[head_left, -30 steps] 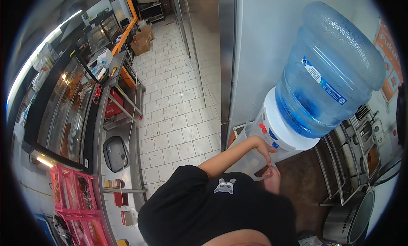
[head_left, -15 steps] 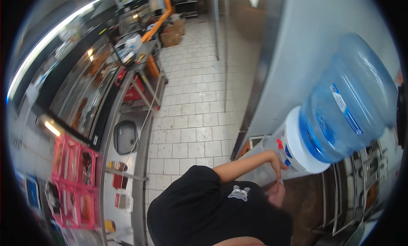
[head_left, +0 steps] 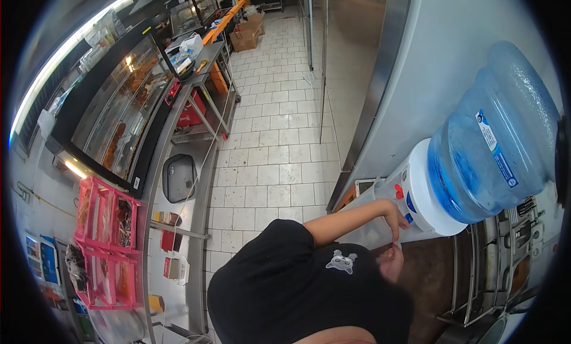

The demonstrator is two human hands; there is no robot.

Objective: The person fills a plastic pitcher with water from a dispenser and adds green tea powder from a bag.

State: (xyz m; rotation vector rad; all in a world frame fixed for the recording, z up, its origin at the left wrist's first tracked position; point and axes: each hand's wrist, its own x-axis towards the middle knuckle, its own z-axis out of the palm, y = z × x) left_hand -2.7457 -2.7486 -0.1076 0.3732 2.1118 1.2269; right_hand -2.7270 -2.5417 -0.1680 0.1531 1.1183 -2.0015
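Neither of my hands shows in the head view. A person in a black T-shirt (head_left: 285, 284) bends toward a white water dispenser (head_left: 419, 192) that carries a large blue bottle (head_left: 491, 142). That person's hand (head_left: 395, 218) is raised to the dispenser's front, just below the red and blue taps. I cannot tell whether that hand holds anything. A strip of bare skin (head_left: 336, 338) lies at the bottom edge; whose it is I cannot tell.
A long steel counter (head_left: 178, 237) with a small sink (head_left: 178, 177) runs down the left, with pink crates (head_left: 107, 243) and a lit glass food case (head_left: 119, 118) beyond it. White floor tiles (head_left: 279, 154) form the aisle. A steel wall (head_left: 369, 58) and wire rack (head_left: 505, 266) stand at right.
The view has swung, so the dispenser and bottle sit further right and lower, and more of the aisle shows. The person's hand stays at the dispenser's front.
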